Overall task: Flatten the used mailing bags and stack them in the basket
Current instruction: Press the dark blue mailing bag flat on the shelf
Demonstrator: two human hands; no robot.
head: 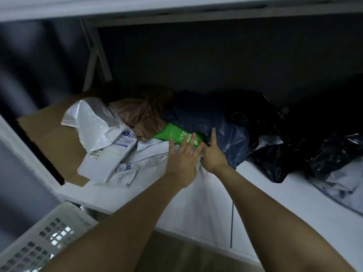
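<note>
A heap of used mailing bags lies on a white shelf (pixel 275 185): white printed bags (pixel 110 154), a brown bag (pixel 141 116), a green bag (pixel 176 134), a dark blue bag (pixel 222 134) and black bags (pixel 275 160). My left hand (pixel 181 159) lies flat with fingers spread on a large white bag (pixel 196 195), its fingertips reaching the green bag. My right hand (pixel 213 154) sits just beside it, index finger stretched out against the blue bag, the other fingers curled at the white bag's crumpled edge. A white slotted basket (pixel 43 238) stands at the lower left.
A flattened cardboard sheet (pixel 53 134) lies under the left of the heap. More pale bags (pixel 341 183) lie at the far right. A white frame post (pixel 94 55) rises behind, and another shelf board (pixel 176 6) runs overhead. Wooden floor (pixel 186 254) shows below the shelf edge.
</note>
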